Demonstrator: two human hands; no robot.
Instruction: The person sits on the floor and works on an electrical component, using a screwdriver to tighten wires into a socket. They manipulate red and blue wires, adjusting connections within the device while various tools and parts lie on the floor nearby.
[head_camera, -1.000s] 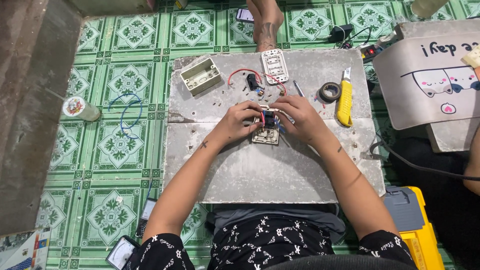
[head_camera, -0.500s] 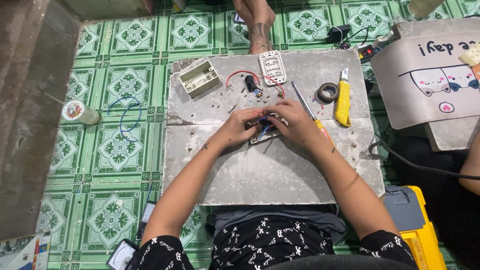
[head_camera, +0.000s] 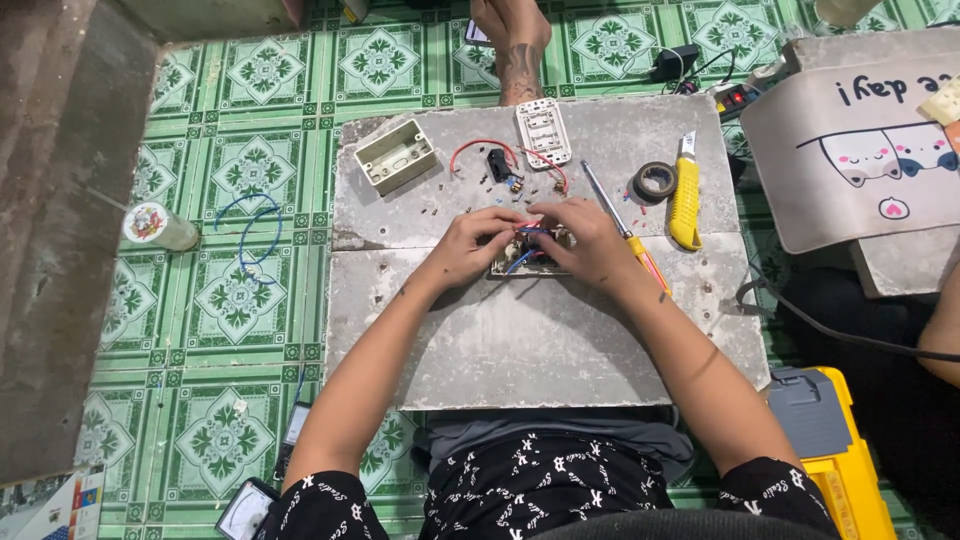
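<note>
Both hands meet over a small beige switch module (head_camera: 527, 262) with blue and red wires that lies on the grey concrete slab (head_camera: 520, 340). My left hand (head_camera: 470, 247) pinches the wires at the module's left side. My right hand (head_camera: 583, 240) covers its right side, fingers closed on it. Much of the module is hidden under my fingers.
On the slab lie an open beige junction box (head_camera: 396, 156), a white switch plate (head_camera: 543, 132), a red wire loop (head_camera: 480, 152), a screwdriver (head_camera: 625, 237), a roll of black tape (head_camera: 654, 181) and a yellow utility knife (head_camera: 685, 192). Another person's foot (head_camera: 515, 40) rests at the far edge.
My hands and the module have stayed at the same spot on the slab; the fingers have shifted a little around the wires, and the screwdriver now lies beside my right hand.
</note>
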